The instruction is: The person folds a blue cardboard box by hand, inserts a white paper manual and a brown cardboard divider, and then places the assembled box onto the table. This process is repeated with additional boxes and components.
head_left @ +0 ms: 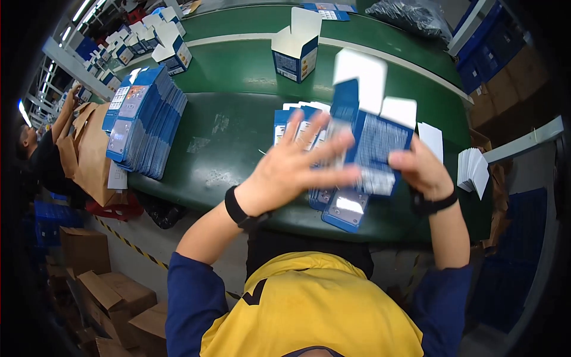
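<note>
A blue and white carton (380,140), partly folded up with its white top flaps standing open, is held above the table in front of me. My right hand (427,169) grips its right side, the thumb across the printed face. My left hand (285,169) is spread wide at the carton's left side, its fingers slightly smeared by motion; whether they touch the carton I cannot tell. Beneath the hands lie flat blue cartons (345,215), partly covered by the left hand and the held carton.
A tall stack of flat cartons (157,125) stands at the left of the green table (220,169). Beyond, an open-topped carton (295,58) stands on the belt, with several more at far left. Folded white sheets (474,171) lie at the right edge. A co-worker (44,149) is at far left.
</note>
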{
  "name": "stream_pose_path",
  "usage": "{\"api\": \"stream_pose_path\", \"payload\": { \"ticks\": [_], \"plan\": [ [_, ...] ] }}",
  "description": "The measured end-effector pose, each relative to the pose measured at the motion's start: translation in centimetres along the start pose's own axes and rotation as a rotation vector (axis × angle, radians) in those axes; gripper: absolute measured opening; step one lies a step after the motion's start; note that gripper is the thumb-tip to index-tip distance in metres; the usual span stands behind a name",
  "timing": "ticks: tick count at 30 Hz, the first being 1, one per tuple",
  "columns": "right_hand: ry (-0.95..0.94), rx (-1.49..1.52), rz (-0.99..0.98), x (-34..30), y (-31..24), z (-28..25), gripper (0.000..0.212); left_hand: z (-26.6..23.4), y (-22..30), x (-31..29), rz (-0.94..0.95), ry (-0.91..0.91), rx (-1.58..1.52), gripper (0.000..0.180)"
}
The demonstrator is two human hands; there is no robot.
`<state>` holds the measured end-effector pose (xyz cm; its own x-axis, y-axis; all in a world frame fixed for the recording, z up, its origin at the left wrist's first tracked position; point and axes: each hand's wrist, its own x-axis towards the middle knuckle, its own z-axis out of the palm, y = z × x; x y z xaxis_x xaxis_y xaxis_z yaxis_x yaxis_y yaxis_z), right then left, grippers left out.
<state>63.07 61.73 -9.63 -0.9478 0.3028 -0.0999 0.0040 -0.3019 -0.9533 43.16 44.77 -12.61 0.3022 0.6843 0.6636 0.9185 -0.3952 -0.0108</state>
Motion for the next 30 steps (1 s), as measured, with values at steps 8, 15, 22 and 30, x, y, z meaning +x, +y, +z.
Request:
{"api": "stream_pose_path", "payload": {
  "ticks": [8,15,22,30],
  "plan": [
    [0.508,-0.761,-0.364,18.6,5.4,-14.6,0.126,4.9,-1.2,-2.9,-0.779,-0.314,-0.353,0.066],
    [0.650,-0.594,-0.167,8.5,5.0,-8.9,0.102,6.8,-1.7,-3.0,-1.055,-0.281,-0.586,0.081],
    [0.551,-0.062,0.099,-3.5,10.3,0.2,0.092,6.4,-1.7,-1.4,-1.270,-0.221,-1.270,0.087],
    [0.575,-0.322,-0.022,-2.6,9.4,4.6,0.093,6.2,0.1,-1.6,-1.462,0.156,-1.287,0.091]
  ]
}}
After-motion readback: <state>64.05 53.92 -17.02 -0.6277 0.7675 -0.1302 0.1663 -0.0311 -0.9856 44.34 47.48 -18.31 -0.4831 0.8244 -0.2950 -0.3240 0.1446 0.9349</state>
